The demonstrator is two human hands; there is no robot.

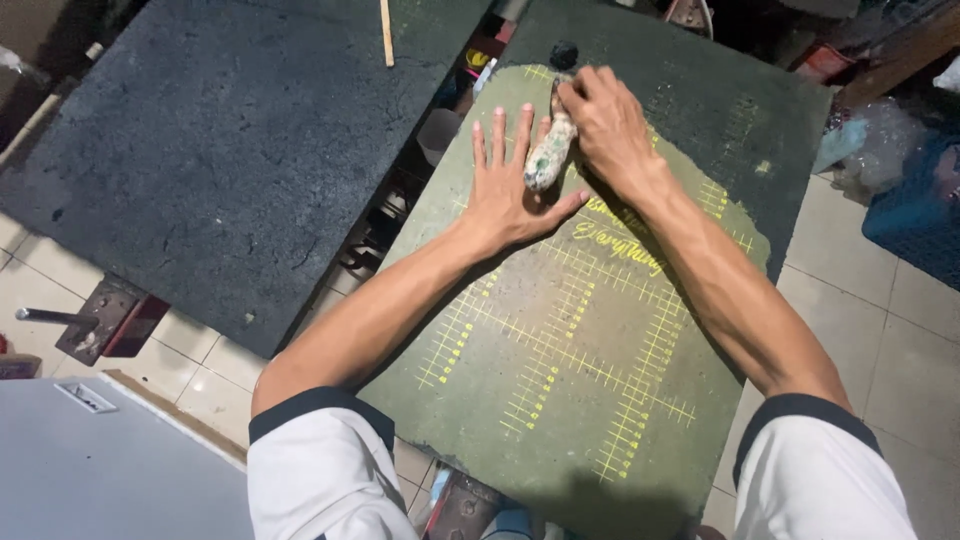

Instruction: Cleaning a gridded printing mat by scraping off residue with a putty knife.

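Tiled floor shows pale beneath two dark slabs, and we work at the nearer one, a worn green printing board marked with yellow ruler grids (600, 360). On its far half lies our mottled white-and-green cloth-wrapped roller (549, 152), its long axis running away from us and leaning slightly to the right, the fat end nearest us. Our right hand (610, 125) comes over it from the right, fingers curled down on the far, narrow end, so the grip is closed about that tip, though how fully the fingers wrap under we cannot tell. Our left hand (510, 185) lies flat and spread on the board just left of the roller, palm down, holding nothing, the index finger almost touching the roller's side and the thumb reaching under its near end. So the roller sits between both hands, the right one on it. Beyond it a small black round knob (564, 52) rests on the board's far edge. Left, well apart, stands a large bare black foam-topped table (200, 150) with a thin wooden stick (386, 32) on it.
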